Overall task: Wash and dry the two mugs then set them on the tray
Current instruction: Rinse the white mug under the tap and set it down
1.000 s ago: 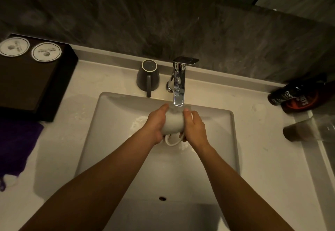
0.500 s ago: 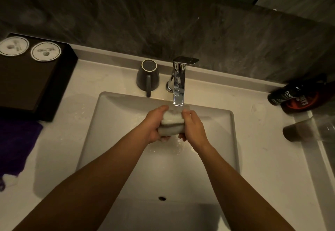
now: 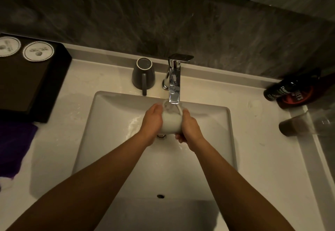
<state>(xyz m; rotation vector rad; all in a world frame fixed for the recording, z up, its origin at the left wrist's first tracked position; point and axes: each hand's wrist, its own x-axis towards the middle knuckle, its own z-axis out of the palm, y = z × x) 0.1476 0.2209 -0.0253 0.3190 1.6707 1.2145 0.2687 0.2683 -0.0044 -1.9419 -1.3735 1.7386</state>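
A white mug point(image 3: 171, 122) is held over the sink basin point(image 3: 112, 140), its open mouth tilted up under the chrome faucet point(image 3: 174, 84) spout. My left hand point(image 3: 152, 122) grips its left side and my right hand point(image 3: 190, 125) its right side. Water splashes in the basin to the left of the mug. A dark grey mug point(image 3: 143, 75) stands upside down on the counter left of the faucet, handle toward me. The dark tray point(image 3: 27, 85) sits at the far left with two round paper coasters point(image 3: 38, 51) on it.
A purple cloth point(image 3: 14, 147) lies on the counter below the tray. At the right stand a dark bottle point(image 3: 282, 90) and a clear tumbler point(image 3: 297, 125) lying near the counter's edge. A dark stone wall runs behind the white counter point(image 3: 262, 158).
The white mug has been turned between both hands: its handle pointed down toward me, then it lay sideways, and its mouth now faces up under the spout.
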